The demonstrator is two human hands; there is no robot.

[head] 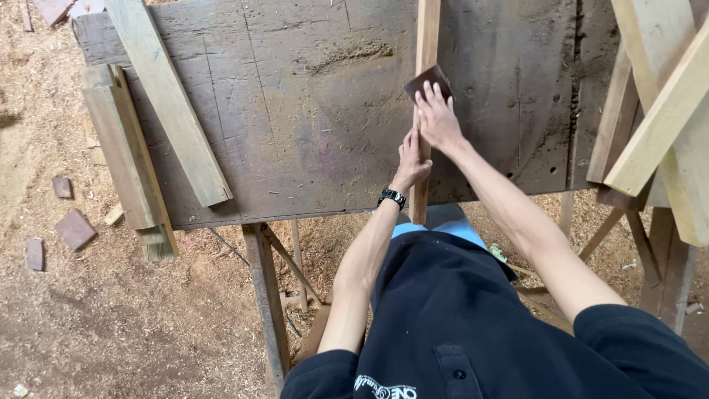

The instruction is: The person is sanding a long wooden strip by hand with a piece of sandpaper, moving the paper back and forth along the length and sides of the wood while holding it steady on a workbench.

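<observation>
My right hand [437, 118] lies flat, fingers spread and nearly straight, pressing a dark brown sandpaper sheet [424, 80] against the wood strip [427, 41]. It's not a closed fist: palm and fingertips pin the sheet down, and one corner of the sheet shows above my fingers.

My left hand [410, 161] is wrapped narrow around the same strip, just below the right hand and almost touching it. Thumb side faces me, and I can't see how far the fingers close on the far side. There's a black wristwatch [392, 197] on that wrist.

The strip is one long thin pale batten running away from me across the workbench top [310, 118]. Its near end overhangs the bench edge toward my body.

On the bench, left side: one pale plank [168, 96] lying diagonally, and one thicker block stack [127, 159] at the left edge, overhanging it.

To the right, several pale boards [665, 111] lean crossed. I count at least three; the overlap hides the rest.

On the sawdust floor [111, 318] at left are three small dark offcuts [74, 228], well apart from the bench legs.

No packages or signs. The only print is a white logo on my dark shirt [458, 332], low near the hem.
</observation>
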